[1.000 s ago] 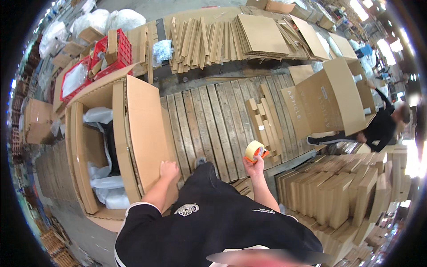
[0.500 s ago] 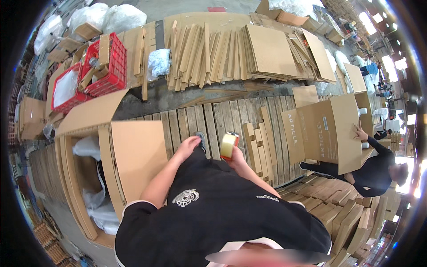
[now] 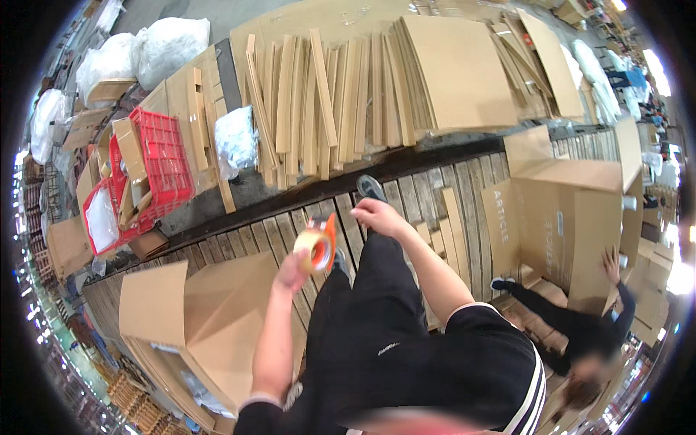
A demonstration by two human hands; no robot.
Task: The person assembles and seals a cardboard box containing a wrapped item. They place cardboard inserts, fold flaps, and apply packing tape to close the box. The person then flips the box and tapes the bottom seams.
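My left hand (image 3: 290,271) is closed on a tape dispenser (image 3: 317,246) with an orange body and a roll of pale tape. It holds the dispenser in front of my legs, over the slatted platform. To its right, my right hand (image 3: 381,217) is bent with thumb and fingers drawn together; whether anything thin is pinched there I cannot make out. Below and left of the dispenser stands an open cardboard carton (image 3: 154,304), its flaps raised. Through the gap in its side shows white wrapping (image 3: 199,391).
Wooden slats (image 3: 286,226) run under my feet. Ahead lie many cardboard strips (image 3: 355,101) and stacked flat sheets (image 3: 460,72). Red crates (image 3: 163,152) stand at left. At right a co-worker (image 3: 591,326) has a hand on a large open carton (image 3: 540,232).
The tape dispenser has passed from my right hand to my left. My body and view have turned, and the left carton's flaps now sit nearer my left arm.
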